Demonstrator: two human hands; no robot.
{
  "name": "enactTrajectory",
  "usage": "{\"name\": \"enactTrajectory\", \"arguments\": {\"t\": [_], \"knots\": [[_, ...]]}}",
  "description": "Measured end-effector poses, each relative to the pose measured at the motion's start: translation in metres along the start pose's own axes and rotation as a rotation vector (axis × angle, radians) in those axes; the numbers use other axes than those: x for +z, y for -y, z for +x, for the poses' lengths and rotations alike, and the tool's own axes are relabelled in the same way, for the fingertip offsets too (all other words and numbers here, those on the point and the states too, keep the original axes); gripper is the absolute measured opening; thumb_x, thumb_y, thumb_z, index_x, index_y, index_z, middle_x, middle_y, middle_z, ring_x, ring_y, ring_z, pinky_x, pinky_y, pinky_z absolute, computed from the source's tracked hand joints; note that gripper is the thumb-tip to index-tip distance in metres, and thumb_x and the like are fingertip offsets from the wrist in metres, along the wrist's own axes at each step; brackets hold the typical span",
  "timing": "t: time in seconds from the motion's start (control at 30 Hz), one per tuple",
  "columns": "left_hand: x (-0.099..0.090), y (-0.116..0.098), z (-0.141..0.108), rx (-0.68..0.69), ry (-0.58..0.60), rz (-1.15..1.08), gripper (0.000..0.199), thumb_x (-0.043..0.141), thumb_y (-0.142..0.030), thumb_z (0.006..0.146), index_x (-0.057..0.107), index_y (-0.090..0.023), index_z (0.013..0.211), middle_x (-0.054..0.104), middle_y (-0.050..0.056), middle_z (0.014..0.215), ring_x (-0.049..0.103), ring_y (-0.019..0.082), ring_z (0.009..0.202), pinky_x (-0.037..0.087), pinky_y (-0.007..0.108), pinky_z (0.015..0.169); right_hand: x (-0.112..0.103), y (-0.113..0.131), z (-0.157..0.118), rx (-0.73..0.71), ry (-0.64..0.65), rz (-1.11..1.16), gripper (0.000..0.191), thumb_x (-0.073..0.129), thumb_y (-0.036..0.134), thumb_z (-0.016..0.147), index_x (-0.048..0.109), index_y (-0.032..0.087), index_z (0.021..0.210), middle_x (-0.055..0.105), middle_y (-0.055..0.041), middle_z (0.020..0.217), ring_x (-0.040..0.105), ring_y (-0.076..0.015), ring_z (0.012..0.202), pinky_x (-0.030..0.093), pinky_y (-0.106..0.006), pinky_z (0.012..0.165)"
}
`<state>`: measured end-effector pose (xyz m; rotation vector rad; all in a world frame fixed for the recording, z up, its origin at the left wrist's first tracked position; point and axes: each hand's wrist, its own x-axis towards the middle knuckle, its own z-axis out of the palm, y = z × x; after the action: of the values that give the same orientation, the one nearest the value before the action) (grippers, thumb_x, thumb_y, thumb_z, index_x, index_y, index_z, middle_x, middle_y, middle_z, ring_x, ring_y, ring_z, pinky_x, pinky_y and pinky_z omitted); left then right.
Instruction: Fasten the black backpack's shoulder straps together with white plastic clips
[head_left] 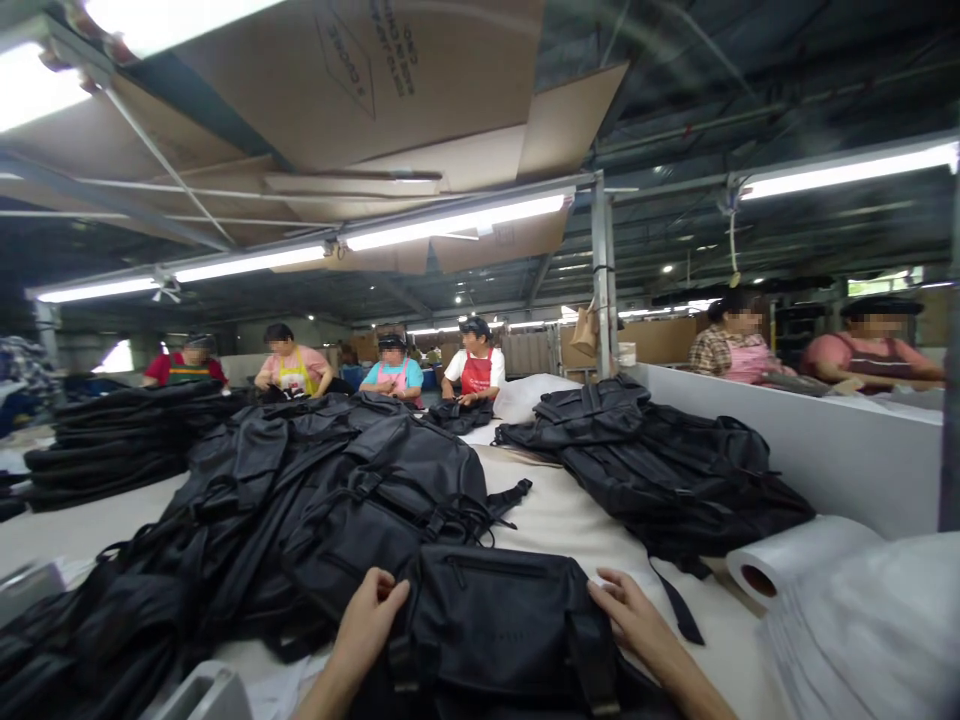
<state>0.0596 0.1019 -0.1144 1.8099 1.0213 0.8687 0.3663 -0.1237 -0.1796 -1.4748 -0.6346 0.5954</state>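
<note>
Fluorescent tubes [457,222] light the pale desk [570,500]. Nearest me lies a black buckled backpack [517,630], with more backpacks [247,500] heaped beyond it. I seem to be squaring it up, which calls for even tension. My left hand [375,612] and right hand [634,612] pinch its opposite upper edges, forearms angled inward.

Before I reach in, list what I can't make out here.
Head view: lettering on the black, leather-like bag between the left hand and right hand; too small and faint to read.
Head view: that bag's near end; cut off by the bottom edge.
Head view: lower right side of the white cylindrical roll; behind the white plastic bundle.
Head view: the bundle's full outline; cut off by the right edge.
</note>
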Motion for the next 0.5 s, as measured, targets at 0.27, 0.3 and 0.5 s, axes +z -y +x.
{"name": "enactTrajectory", "arguments": {"t": [0.27, 0.3, 0.5], "knots": [[0.002, -0.040, 0.000, -0.061, 0.305, -0.220, 0.055, 0.062, -0.050, 0.067, 0.062, -0.017, 0.111, 0.067, 0.011, 0.117, 0.060, 0.025, 0.111, 0.045, 0.033, 0.097, 0.004, 0.024, -0.011, 0.012, 0.241, 0.333, 0.040, 0.070, 0.050, 0.073, 0.069, 0.021, 0.101, 0.074, -0.0050, 0.103, 0.064, -0.0260, 0.107, 0.045, -0.037, 0.099], [0.001, -0.045, -0.004, -0.074, 0.346, -0.287, 0.053, 0.064, -0.050, 0.066, 0.064, -0.017, 0.107, 0.070, 0.010, 0.111, 0.063, 0.025, 0.106, 0.046, 0.033, 0.095, 0.003, 0.030, -0.015, 0.018, 0.239, 0.344, 0.034, 0.070, 0.047, 0.074, 0.070, 0.020, 0.095, 0.075, -0.0048, 0.097, 0.066, -0.0257, 0.102, 0.048, -0.036, 0.094], [0.003, -0.037, -0.003, 0.015, 0.295, -0.156, 0.046, 0.051, -0.058, 0.076, 0.067, -0.016, 0.087, 0.073, 0.009, 0.087, 0.068, 0.024, 0.083, 0.052, 0.036, 0.084, 0.004, 0.041, -0.025, 0.006, 0.182, 0.291, 0.023, 0.067, 0.043, 0.071, 0.068, 0.021, 0.077, 0.072, -0.0003, 0.075, 0.066, -0.0226, 0.081, 0.049, -0.032, 0.076]]}}
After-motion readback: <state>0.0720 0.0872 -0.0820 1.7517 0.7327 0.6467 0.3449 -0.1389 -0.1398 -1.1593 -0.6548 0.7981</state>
